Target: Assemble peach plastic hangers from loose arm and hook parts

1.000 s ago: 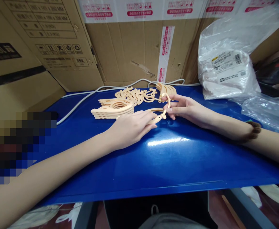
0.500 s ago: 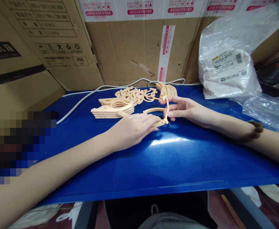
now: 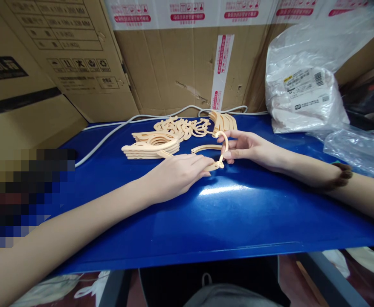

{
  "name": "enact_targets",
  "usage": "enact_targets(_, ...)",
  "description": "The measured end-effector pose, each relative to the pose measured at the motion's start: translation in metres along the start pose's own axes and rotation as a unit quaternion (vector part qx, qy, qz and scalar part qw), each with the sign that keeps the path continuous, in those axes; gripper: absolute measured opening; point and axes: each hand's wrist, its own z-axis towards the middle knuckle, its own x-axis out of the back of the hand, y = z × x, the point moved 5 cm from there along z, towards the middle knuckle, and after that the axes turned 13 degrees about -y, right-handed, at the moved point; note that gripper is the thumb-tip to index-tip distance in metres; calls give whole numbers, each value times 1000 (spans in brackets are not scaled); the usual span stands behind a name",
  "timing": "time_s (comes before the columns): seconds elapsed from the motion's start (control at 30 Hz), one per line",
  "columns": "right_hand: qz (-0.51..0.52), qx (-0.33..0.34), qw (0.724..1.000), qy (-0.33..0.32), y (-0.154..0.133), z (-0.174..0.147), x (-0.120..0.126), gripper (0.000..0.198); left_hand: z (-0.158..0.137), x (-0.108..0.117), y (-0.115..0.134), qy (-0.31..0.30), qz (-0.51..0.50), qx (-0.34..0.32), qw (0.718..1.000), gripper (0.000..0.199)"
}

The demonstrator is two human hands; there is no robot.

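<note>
My left hand (image 3: 180, 177) is closed around a beige plastic hanger arm (image 3: 211, 166), most of it hidden under the palm. A narrow end pokes out on the left. My right hand (image 3: 246, 147) pinches a curved beige hanger hook (image 3: 227, 143), held upright. The hook's lower end meets the tip of the arm; whether the two are joined I cannot tell. Behind them a single curved hanger arm (image 3: 206, 148) lies on the table, partly hidden by the right fingers. Left of it stands a stack of beige hanger pieces (image 3: 150, 149).
Loose hooks (image 3: 183, 128) lie heaped at the back of the blue table (image 3: 238, 221), beside a row of curved arms (image 3: 225, 121). A white cable (image 3: 119, 125) runs behind them. Cardboard boxes (image 3: 174, 68) wall the back and left. A plastic bag (image 3: 305, 94) sits at right.
My right hand has turned the hook, so its curve now shows more broadside and bows to the right. My left hand and the arm have barely shifted.
</note>
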Motion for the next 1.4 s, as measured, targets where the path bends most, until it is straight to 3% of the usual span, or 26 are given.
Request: enact_targets(1.4,-77,10,997,10,-2,-2,0,50,1,-6,-8,-54,-35,57,996,25)
